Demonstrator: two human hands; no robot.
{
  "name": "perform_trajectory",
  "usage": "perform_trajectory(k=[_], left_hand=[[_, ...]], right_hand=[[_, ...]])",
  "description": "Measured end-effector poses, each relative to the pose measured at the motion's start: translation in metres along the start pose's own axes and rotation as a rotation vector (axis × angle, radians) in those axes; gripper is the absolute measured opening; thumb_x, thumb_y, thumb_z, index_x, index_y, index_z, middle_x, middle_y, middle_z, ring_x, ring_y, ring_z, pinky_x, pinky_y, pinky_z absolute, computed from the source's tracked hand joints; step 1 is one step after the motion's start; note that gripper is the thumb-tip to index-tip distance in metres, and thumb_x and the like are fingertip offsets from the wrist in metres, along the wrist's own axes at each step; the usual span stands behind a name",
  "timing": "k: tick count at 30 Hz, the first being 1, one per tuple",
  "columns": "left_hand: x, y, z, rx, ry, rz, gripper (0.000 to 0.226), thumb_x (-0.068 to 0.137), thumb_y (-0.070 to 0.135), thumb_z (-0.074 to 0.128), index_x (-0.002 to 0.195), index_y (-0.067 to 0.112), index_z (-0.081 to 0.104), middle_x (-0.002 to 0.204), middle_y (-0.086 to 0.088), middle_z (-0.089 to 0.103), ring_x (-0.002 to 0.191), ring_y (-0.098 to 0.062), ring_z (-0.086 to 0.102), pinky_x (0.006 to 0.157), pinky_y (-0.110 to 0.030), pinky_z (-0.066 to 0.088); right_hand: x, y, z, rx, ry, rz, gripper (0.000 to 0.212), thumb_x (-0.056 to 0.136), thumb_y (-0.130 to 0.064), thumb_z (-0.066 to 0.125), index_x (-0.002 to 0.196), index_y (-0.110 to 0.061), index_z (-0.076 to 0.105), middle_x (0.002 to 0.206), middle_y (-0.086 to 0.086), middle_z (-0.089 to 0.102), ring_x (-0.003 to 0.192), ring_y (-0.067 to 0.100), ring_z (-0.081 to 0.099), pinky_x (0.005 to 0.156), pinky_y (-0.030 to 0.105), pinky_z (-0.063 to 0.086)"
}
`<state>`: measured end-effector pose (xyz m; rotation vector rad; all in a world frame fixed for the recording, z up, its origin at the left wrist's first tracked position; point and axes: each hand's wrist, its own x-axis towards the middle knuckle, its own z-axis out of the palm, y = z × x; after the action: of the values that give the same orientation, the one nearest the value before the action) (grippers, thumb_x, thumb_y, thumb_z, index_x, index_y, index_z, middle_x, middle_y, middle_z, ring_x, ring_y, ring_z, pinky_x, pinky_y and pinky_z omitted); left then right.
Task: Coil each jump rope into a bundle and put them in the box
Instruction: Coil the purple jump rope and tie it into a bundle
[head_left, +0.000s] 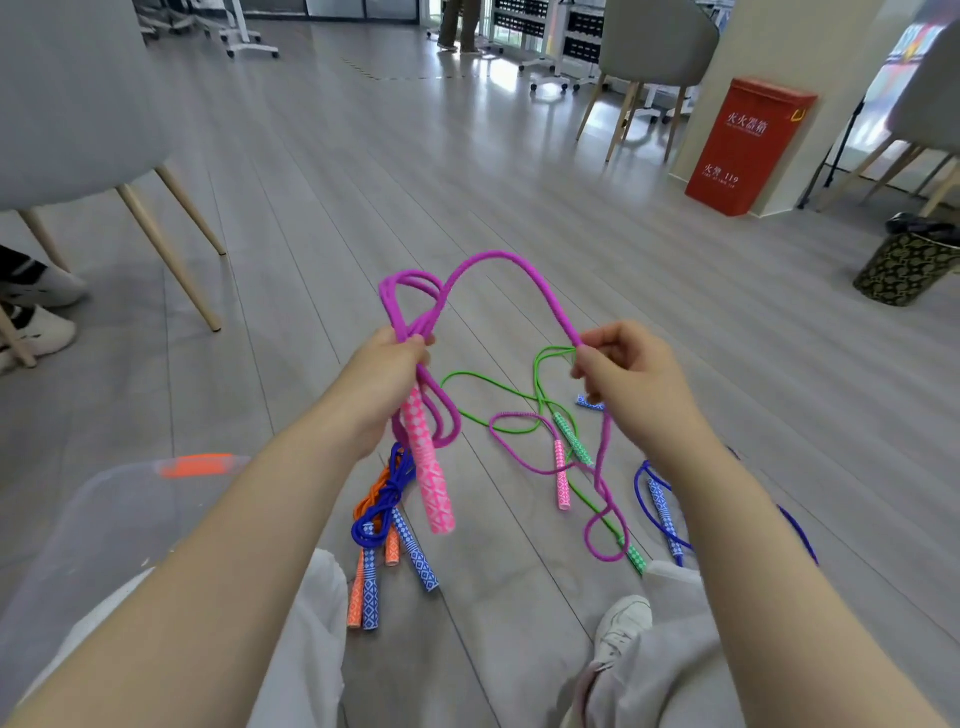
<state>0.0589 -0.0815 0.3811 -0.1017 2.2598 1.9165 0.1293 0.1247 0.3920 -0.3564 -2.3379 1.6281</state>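
My left hand is closed around several loops of the magenta jump rope, and one pink patterned handle hangs below the fist. My right hand pinches the same rope farther along; from there it trails down to the floor and to the second pink handle. A green rope lies loose on the floor under my hands. Near my left knee lie a blue coiled bundle and an orange bundle. A clear plastic box with an orange clip sits at my left.
Another blue rope lies loose by my right leg. A grey chair with wooden legs stands at the left, with someone's white shoes beside it. A red cabinet and a patterned bin stand at the right.
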Motion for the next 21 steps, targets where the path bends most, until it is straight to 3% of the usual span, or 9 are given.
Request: perform_trajectory(k=[3,7,11,13,15,17,21], left_hand=[[-0.015,0.005,0.013,-0.094,-0.172,-0.042,0.021,0.095,0.006,0.045,0.110,0.009,0.059,0.077,0.002,0.051,0.063,-0.011,0.045,0.055,-0.023,0.037],[-0.023,0.006,0.021,-0.081,-0.259,-0.033,0.021,0.091,0.003,0.048,0.104,0.012,0.062,0.075,-0.005,0.051,0.067,-0.014,0.050,0.063,-0.028,0.041],[-0.026,0.004,0.020,-0.043,-0.380,0.005,0.039,0.072,0.018,0.054,0.110,0.013,0.062,0.095,-0.009,0.059,0.088,-0.019,0.054,0.079,-0.038,0.042],[-0.027,0.003,0.020,-0.026,-0.419,0.025,0.039,0.074,0.024,0.057,0.111,0.015,0.061,0.102,-0.007,0.063,0.094,-0.019,0.058,0.087,-0.038,0.045],[-0.028,0.003,0.021,0.003,-0.403,0.063,0.028,0.091,0.030,0.057,0.116,0.017,0.060,0.108,-0.004,0.066,0.099,-0.014,0.062,0.090,-0.030,0.048],[-0.031,0.003,0.023,0.075,-0.359,0.116,0.025,0.100,0.032,0.046,0.117,0.018,0.058,0.108,-0.001,0.066,0.095,-0.007,0.061,0.082,-0.019,0.048],[-0.028,0.000,0.025,0.100,-0.228,0.170,0.025,0.101,0.033,0.042,0.107,0.016,0.059,0.095,-0.006,0.066,0.086,-0.013,0.061,0.076,-0.024,0.050]], right_hand=[[-0.011,-0.002,0.028,0.070,-0.021,-0.060,0.019,0.087,-0.007,0.062,0.080,-0.024,0.062,0.068,-0.004,0.066,0.061,0.012,0.054,0.062,0.035,0.046],[-0.015,0.002,0.047,-0.020,-0.018,-0.151,0.023,0.084,-0.016,0.069,0.072,-0.036,0.065,0.080,-0.002,0.065,0.059,0.010,0.051,0.061,0.028,0.043],[-0.015,0.002,0.051,-0.072,-0.055,-0.193,0.027,0.081,-0.012,0.072,0.073,-0.037,0.068,0.081,-0.003,0.067,0.066,0.006,0.056,0.066,0.025,0.044],[-0.017,0.002,0.051,-0.105,-0.057,-0.213,0.023,0.080,-0.013,0.073,0.075,-0.035,0.070,0.083,-0.004,0.066,0.074,0.009,0.060,0.070,0.030,0.050],[-0.018,0.003,0.050,-0.152,-0.046,-0.253,0.017,0.080,-0.013,0.073,0.079,-0.031,0.072,0.082,-0.002,0.066,0.076,0.011,0.061,0.073,0.035,0.052],[-0.018,0.003,0.049,-0.176,-0.046,-0.281,0.014,0.080,-0.013,0.074,0.082,-0.027,0.073,0.082,-0.001,0.066,0.075,0.012,0.060,0.073,0.036,0.052],[-0.020,0.000,0.050,-0.105,-0.086,-0.198,0.015,0.082,-0.021,0.074,0.083,-0.030,0.062,0.075,-0.009,0.062,0.062,0.009,0.055,0.064,0.035,0.052]])
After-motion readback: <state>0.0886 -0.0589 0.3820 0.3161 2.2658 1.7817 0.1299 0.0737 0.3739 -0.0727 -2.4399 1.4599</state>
